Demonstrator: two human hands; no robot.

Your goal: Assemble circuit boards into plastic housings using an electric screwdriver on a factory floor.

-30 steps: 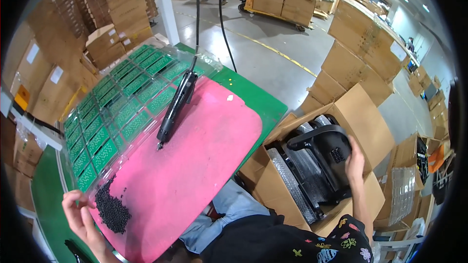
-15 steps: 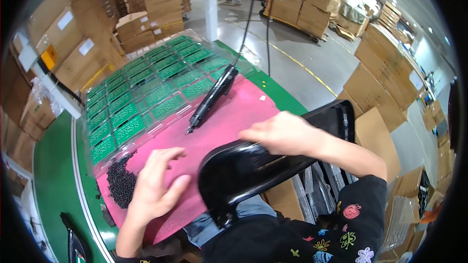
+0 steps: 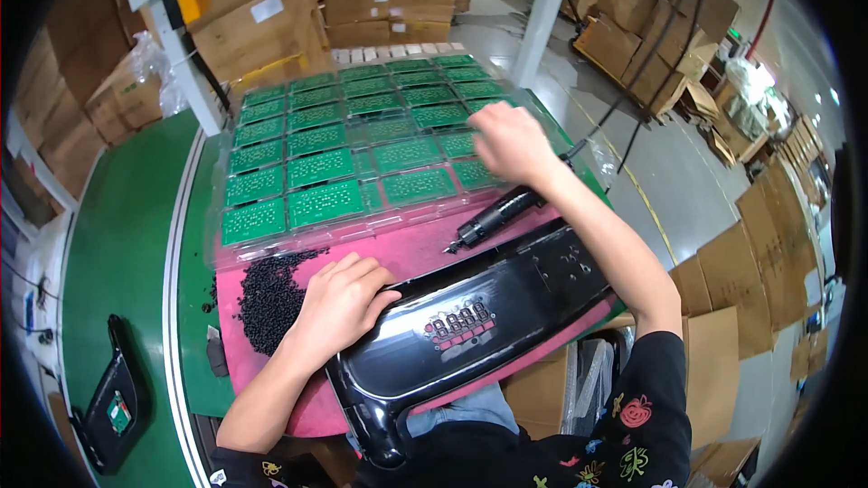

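Observation:
A glossy black plastic housing point(image 3: 506, 298) lies hollow side up on a pink mat point(image 3: 411, 258), with a row of small rectangular cutouts at its middle. My left hand point(image 3: 348, 300) holds its far left edge, fingers curled over it and thumb on the inside. Stretched forward, my right hand point(image 3: 514, 146) is over a clear plastic tray point(image 3: 348, 228) of green circuit boards point(image 3: 325, 203); its fingers are bent and apart, and I see nothing in them. Below that forearm lies a black electric screwdriver point(image 3: 495, 219), its tip pointing left.
A heap of small black screw-like pieces point(image 3: 271, 303) sits left of the housing. Another black housing point(image 3: 113, 398) with a green board lies on the green surface point(image 3: 136, 208) at left. Cables point(image 3: 646, 63) hang at the right. Cardboard boxes point(image 3: 723, 235) stand around.
The housing, tilted up in my right hand before, now lies flat on the mat. My left hand has come onto its edge. The right hand has let go and moved forward over the boards.

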